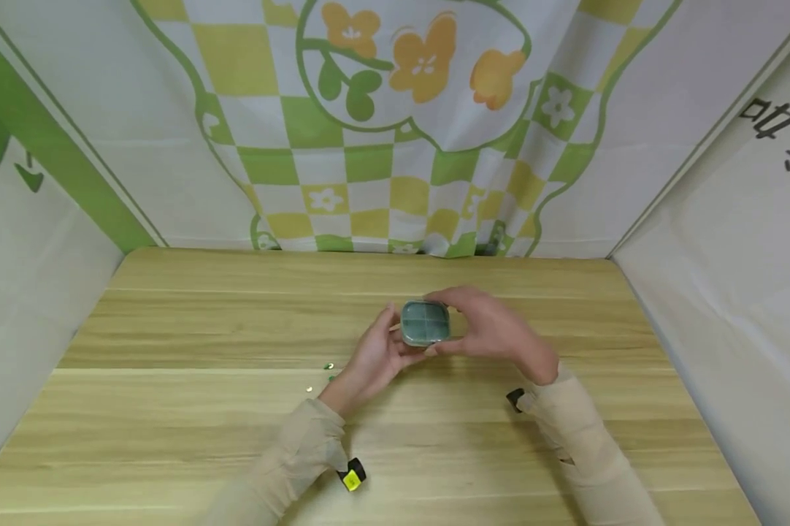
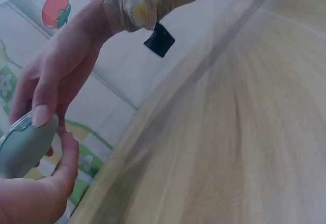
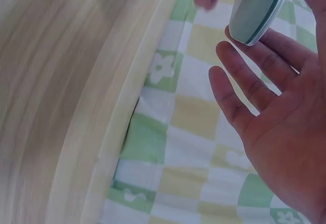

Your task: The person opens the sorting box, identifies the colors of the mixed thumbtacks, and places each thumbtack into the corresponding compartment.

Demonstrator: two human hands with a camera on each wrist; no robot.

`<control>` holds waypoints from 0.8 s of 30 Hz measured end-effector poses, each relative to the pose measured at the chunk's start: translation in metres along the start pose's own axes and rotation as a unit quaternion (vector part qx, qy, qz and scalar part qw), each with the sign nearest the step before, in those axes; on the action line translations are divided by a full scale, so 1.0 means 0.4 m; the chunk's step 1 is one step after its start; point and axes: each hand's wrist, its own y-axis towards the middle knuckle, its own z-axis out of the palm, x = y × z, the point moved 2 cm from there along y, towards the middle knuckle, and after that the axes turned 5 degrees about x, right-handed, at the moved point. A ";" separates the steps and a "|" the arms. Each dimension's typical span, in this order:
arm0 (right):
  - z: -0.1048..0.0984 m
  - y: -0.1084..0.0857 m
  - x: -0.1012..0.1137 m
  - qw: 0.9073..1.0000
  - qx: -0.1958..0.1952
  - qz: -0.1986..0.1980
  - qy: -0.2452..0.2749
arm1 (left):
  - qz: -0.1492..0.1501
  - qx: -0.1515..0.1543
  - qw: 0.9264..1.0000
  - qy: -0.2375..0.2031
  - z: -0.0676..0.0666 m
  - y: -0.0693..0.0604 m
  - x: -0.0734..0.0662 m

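A small rounded green box (image 1: 425, 323) with a clear, divided top is held above the table. My right hand (image 1: 493, 329) pinches its right side between thumb and fingers; the right wrist view shows the hand (image 3: 295, 117) with several fingers spread beside the box (image 3: 257, 10). My left hand (image 1: 375, 358) is at the box's left and lower side, fingers extended below it and thumb raised. In the left wrist view, the box (image 2: 28, 147) sits between the right hand (image 2: 61, 71) and the left hand (image 2: 38, 196); whether the left fingers touch it cannot be told.
Several tiny shiny and green pieces (image 1: 329, 366) lie on the wooden table (image 1: 171, 438), left of my left hand. A patterned curtain (image 1: 369, 168) hangs behind the table's back edge, and pale walls stand at both sides. Black strap ends hang from both wrists.
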 end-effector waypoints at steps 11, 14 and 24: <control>0.031 0.016 0.033 1.000 0.025 -0.012 -0.011 | -0.027 0.058 0.995 -0.078 0.017 -0.005 0.010; 0.031 0.019 0.046 0.999 0.025 -0.021 -0.024 | -0.026 0.050 0.997 -0.054 0.021 -0.005 0.007; 0.030 0.025 0.082 0.997 -0.015 -0.074 -0.037 | -0.025 0.008 0.999 0.021 0.024 -0.008 0.013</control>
